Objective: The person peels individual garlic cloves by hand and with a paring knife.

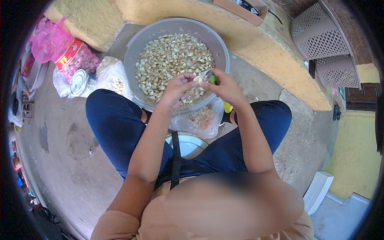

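A wide grey tub (132, 60) stands in front of me, with many pale garlic cloves (172, 56) in it. Over its near right part my two hands meet. My left hand (179, 89) pinches a whitish garlic piece (199, 79) between thumb and fingers. From the other side my right hand (225, 87) grips the same piece. Something green and yellow (214, 78) shows beside my right hand, partly hidden by it. Below the tub, between my legs, a clear plastic bag (216, 119) holds light brown peelings (202, 117).
Pink mesh bags (82, 62), a tin can (80, 82) and a white bag with cloves (108, 78) lie left of the tub. A yellow ledge (256, 52) runs behind it, bearing a cardboard box (244, 14). Perforated baskets (320, 36) are at the upper right.
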Available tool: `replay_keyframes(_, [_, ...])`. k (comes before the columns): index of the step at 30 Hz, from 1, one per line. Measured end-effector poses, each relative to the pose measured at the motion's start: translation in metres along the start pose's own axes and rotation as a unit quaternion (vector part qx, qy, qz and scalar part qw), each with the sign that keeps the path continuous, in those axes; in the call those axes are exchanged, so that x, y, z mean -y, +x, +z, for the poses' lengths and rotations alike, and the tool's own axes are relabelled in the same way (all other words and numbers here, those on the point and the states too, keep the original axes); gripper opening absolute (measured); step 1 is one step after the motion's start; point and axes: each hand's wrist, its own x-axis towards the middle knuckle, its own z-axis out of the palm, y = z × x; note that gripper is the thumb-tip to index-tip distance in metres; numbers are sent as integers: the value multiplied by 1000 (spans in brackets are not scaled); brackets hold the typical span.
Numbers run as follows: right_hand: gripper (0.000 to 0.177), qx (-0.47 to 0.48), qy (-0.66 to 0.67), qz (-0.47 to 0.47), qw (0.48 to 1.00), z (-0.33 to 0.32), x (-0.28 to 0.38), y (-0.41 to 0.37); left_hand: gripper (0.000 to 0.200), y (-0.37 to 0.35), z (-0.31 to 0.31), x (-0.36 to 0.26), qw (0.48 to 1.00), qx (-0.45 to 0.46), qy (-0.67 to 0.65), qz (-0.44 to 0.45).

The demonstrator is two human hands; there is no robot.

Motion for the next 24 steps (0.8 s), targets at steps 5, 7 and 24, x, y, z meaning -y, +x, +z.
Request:
replay_keyframes(5, [35, -12, 18, 12, 1000, 2, -3, 0, 22, -3, 3, -4, 1000, 8, 11, -9])
replay_keyframes(7, [34, -19, 18, 21, 999, 1, -2, -1, 22, -4, 2, -5, 1000, 15, 10, -17])
replay_keyframes(24, [25, 15, 230, 103, 968, 8, -13, 1, 25, -7, 5, -7, 997, 33, -37, -67])
